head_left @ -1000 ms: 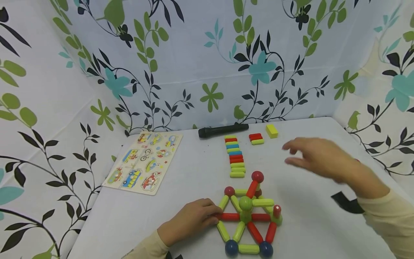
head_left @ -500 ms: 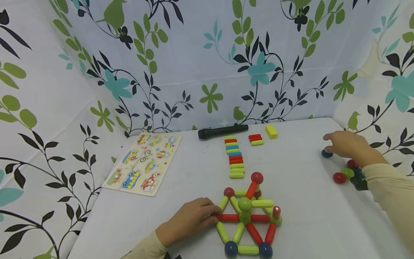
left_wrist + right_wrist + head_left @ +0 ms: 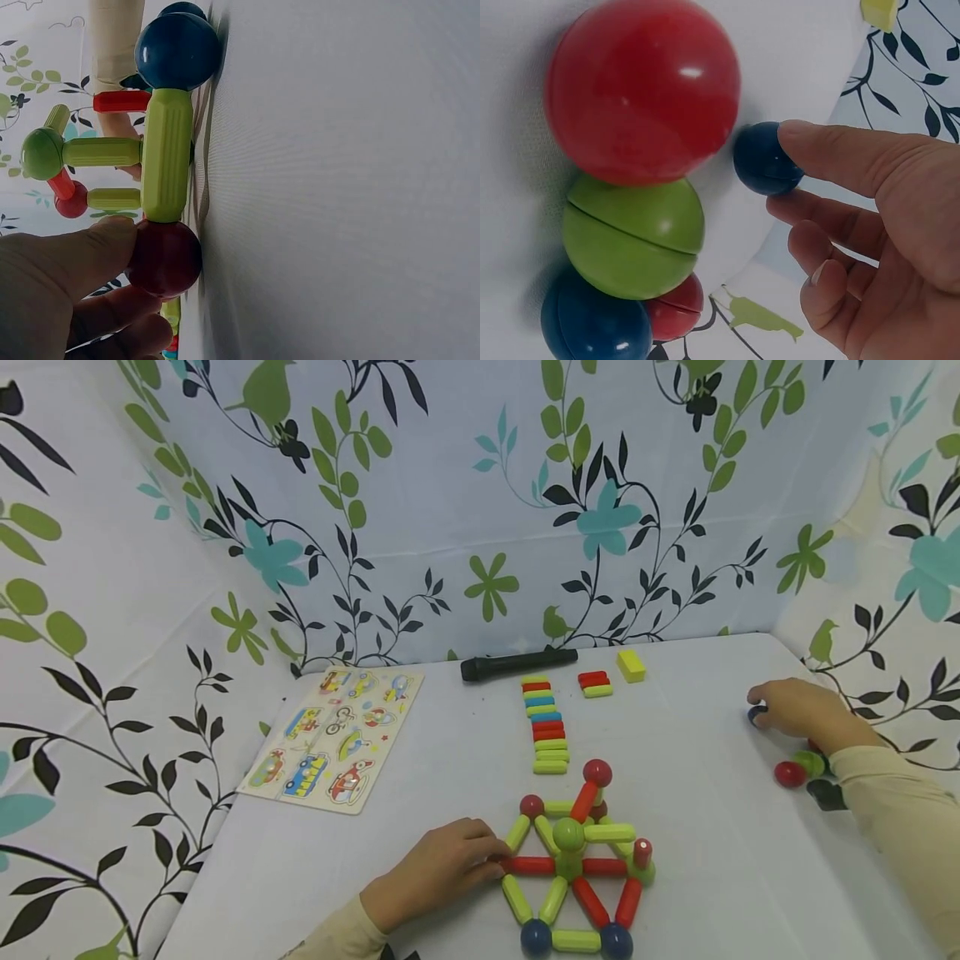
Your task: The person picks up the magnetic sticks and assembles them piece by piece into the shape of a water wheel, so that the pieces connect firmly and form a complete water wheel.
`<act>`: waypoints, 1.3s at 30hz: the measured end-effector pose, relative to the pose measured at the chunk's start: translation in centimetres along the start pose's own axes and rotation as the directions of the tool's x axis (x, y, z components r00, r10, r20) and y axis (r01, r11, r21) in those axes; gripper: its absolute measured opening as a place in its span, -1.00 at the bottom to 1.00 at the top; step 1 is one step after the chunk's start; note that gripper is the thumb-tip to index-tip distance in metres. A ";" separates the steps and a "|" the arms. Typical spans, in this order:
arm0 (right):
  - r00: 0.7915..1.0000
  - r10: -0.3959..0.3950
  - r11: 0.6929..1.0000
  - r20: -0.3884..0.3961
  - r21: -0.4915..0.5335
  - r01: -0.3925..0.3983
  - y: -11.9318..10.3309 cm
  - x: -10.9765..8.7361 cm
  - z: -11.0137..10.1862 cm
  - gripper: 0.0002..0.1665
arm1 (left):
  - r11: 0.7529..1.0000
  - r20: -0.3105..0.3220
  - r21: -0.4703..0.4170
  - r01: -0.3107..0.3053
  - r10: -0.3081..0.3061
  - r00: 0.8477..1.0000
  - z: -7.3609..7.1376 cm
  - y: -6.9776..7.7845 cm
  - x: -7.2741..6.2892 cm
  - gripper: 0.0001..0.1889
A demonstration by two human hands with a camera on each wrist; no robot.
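A construction of balls joined by short red and yellow-green magnetic rods (image 3: 576,938) lies on the white table, with an upper part standing above its middle. My left hand (image 3: 437,870) holds its left corner, thumb and fingers about a dark red ball (image 3: 165,259). Dark blue balls (image 3: 617,939) form the two near corners. At the far right of the table, my right hand (image 3: 802,712) pinches a loose blue ball (image 3: 761,157) between thumb and finger. Beside it lie a red ball (image 3: 645,90), a green ball (image 3: 634,236), another blue ball (image 3: 592,319) and a smaller-looking red one (image 3: 676,306).
A column of coloured rods (image 3: 551,745) lies behind the construction, with a short stack of rods (image 3: 596,684) and a yellow block (image 3: 631,666) farther back. A black microphone (image 3: 517,664) rests near the back edge. To the left lies a picture puzzle board (image 3: 375,739).
My right hand has reached from mid-table to the far right, and its fingers have closed on the blue ball there. The left hand stays at the construction's corner.
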State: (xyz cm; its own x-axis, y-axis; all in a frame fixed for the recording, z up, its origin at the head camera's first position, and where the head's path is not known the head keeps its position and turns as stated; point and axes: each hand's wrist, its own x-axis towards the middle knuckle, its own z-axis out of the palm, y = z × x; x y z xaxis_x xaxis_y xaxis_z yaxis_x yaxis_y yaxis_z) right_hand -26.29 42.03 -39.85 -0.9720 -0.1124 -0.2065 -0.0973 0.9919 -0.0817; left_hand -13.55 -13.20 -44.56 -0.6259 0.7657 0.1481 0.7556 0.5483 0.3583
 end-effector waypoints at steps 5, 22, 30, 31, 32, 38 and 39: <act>1.000 0.000 1.000 0.001 -0.003 0.000 0.2 0.1 0.4 -0.46 | 1.000 -0.005 0.006 -0.006 0.006 1.000 0.0 -0.1 0.0 -0.79; 0.813 -0.432 0.835 -0.390 0.168 0.524 -15.2 -11.3 -4.8 -0.53 | 1.000 0.007 -0.014 0.014 -0.013 1.000 -0.1 -0.1 0.1 -0.75; 0.805 -0.541 0.781 -0.244 0.210 0.589 -18.3 -13.3 -3.5 -0.57 | 1.000 0.003 -0.017 0.008 -0.008 1.000 0.0 -0.1 0.1 -0.76; 0.809 -0.542 0.784 -0.228 0.208 0.584 -18.5 -13.3 -3.3 -0.56 | 1.000 0.003 -0.017 0.009 -0.008 1.000 0.0 -0.1 0.1 -0.76; 0.814 -0.542 0.789 -0.209 0.207 0.578 -18.6 -13.4 -3.1 -0.56 | 1.000 0.003 -0.018 0.008 -0.008 1.000 0.0 -0.1 0.1 -0.76; 0.824 -0.557 0.796 -0.102 0.215 0.565 -19.1 -13.4 -2.0 -0.57 | 1.000 0.001 -0.013 0.005 -0.005 1.000 0.0 0.0 0.1 -0.76; 0.821 -0.563 0.793 -0.095 0.219 0.569 -19.2 -13.4 -1.8 -0.58 | 1.000 0.002 -0.012 0.006 -0.006 1.000 0.0 0.0 0.1 -0.76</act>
State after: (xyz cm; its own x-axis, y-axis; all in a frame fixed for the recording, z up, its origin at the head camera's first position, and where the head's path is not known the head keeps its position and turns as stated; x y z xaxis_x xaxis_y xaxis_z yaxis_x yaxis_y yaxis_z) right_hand -11.83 24.61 -33.73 -0.7637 -0.6448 -0.0312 -0.5831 0.7097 -0.3953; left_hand -13.64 -13.16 -44.54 -0.6297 0.7632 0.1446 0.7498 0.5486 0.3699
